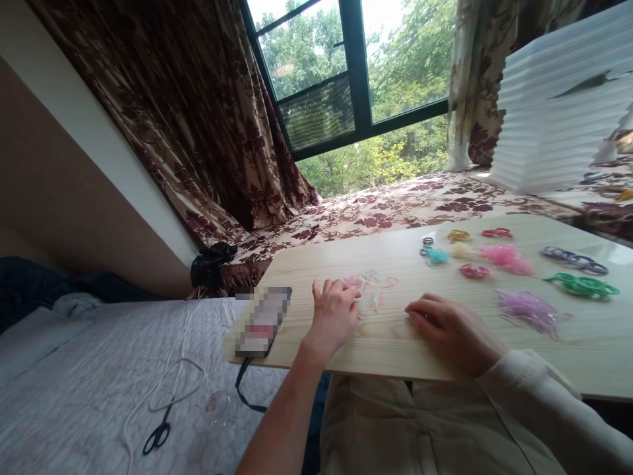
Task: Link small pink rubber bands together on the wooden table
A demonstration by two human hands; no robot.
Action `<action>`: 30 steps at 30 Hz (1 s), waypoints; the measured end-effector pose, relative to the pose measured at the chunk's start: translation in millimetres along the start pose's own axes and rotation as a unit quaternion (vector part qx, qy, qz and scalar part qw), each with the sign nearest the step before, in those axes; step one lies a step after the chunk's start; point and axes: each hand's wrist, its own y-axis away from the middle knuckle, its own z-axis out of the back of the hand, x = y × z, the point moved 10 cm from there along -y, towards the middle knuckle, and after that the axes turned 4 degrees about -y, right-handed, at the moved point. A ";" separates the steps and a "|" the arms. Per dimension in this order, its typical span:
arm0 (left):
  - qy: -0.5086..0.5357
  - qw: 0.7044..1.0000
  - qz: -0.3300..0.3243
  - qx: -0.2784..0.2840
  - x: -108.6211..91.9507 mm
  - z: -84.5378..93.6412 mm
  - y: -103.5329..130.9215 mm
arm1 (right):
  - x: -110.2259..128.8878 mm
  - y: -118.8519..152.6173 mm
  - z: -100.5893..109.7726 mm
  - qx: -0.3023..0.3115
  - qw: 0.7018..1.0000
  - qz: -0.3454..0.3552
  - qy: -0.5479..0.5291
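My left hand [333, 310] rests on the pale wooden tabletop [316, 264], its fingers spread and bent, the tips at the edge of a loose mix of small pastel elastic bands [370, 278]. No band shows clearly gripped in it. To the right of that mix, my right hand [452, 330] lies relaxed on the wood with nothing visible in it. Beyond it sit sorted heaps: a purple pile of bands [529, 310], a pink pile [507, 258], a turquoise pile [435, 256] and a cream pile [461, 250].
Green hair ties [583, 285], blue-and-white ones [573, 259], red ones [497, 232] and yellow ones [458, 235] lie at the right. A phone [264, 322] with a strap is by the left edge. Black scissors [157, 437] and a white cable [185, 366] lie on the bed.
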 end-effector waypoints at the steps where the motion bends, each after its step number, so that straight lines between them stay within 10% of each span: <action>1: 0.003 1.000 -0.006 0.003 -3.9 -2.7 -1.8 | -0.5 0.3 0.0 0.000 1.000 -0.001 -0.001; 30: -0.030 0.995 -0.057 0.077 -18.7 -14.8 -20.1 | 3.0 1.6 1.3 -0.009 1.000 0.002 -0.006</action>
